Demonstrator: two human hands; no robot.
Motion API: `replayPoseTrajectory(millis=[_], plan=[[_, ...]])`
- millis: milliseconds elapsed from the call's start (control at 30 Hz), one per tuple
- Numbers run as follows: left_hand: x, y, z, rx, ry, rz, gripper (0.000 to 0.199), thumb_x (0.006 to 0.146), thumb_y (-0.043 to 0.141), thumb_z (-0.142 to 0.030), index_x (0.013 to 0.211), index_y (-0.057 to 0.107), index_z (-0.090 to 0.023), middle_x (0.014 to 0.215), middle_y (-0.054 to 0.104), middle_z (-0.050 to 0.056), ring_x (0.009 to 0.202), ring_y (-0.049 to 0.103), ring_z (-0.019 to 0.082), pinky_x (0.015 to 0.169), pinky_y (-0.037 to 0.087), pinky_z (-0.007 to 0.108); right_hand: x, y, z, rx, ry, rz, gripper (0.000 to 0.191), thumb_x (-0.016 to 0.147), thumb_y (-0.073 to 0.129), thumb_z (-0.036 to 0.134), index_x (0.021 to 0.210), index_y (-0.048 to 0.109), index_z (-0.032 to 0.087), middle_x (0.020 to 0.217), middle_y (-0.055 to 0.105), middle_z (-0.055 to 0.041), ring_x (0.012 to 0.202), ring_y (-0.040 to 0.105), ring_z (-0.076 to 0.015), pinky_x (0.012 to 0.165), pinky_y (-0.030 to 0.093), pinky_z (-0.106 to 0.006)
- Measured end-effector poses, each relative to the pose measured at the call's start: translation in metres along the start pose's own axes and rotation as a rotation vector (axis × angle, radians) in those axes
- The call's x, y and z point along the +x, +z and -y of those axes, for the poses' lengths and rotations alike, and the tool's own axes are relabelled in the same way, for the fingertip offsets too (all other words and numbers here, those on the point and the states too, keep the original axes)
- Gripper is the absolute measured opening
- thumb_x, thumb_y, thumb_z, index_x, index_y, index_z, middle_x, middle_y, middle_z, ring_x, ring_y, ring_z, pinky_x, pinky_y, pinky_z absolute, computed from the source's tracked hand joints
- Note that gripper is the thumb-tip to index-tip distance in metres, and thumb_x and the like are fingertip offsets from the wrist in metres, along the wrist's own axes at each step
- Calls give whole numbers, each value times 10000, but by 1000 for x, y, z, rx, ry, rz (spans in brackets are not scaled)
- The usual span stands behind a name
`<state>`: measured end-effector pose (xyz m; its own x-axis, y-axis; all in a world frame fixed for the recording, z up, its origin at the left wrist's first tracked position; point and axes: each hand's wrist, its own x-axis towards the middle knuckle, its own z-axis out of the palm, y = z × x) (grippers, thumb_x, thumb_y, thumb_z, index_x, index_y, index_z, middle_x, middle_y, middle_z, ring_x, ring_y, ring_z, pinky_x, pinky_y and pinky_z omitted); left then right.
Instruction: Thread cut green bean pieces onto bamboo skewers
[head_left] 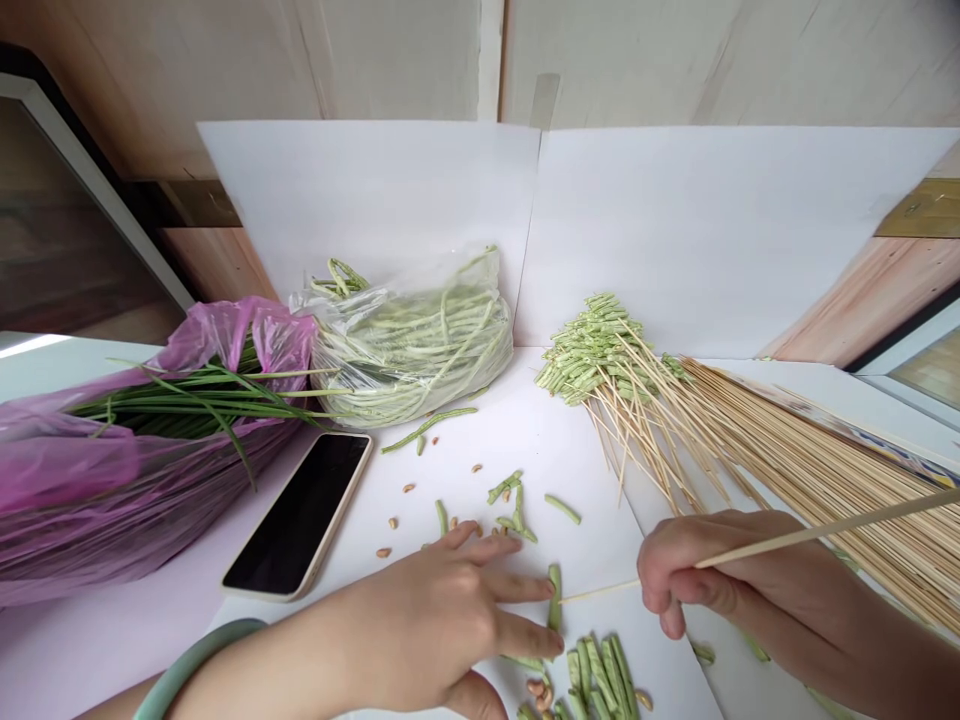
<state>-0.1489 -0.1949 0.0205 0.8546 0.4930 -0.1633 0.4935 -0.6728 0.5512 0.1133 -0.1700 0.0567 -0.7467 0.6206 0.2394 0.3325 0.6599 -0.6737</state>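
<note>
One bean piece [554, 598] on white paper [487, 440], steadied by the fingertips of the left hand [442, 625], fingers spread wide. Right hand [720, 570] narrow, pinching one skewer [825, 527], tip just beside the piece. Nearby: one heap of cut pieces [592, 680], one skewer bundle [810, 470] with skewered beans [592, 345], one phone [296, 515], two bags: one clear [409, 345], one pink [150, 470].
</note>
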Motion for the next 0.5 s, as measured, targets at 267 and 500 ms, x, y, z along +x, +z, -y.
replayPoseTrajectory(millis=[267, 500], plan=[[0, 7, 3, -16, 46, -65, 451, 829, 620, -436, 1264, 572, -328, 1312, 591, 69, 1258, 470, 314, 1065, 306, 450, -7, 7, -5, -8, 44, 63, 297, 998, 365, 281, 765, 540, 221, 666, 604, 47, 602, 582, -84, 582, 422, -188], [1, 10, 6, 14, 55, -70, 469, 825, 597, -488, 1251, 585, -294, 1306, 594, 60, 1247, 462, 318, 1072, 281, 442, -9, 11, -2, -95, 68, 99, 278, 986, 350, 262, 774, 524, 221, 673, 588, 47, 610, 558, -97, 576, 399, -205]])
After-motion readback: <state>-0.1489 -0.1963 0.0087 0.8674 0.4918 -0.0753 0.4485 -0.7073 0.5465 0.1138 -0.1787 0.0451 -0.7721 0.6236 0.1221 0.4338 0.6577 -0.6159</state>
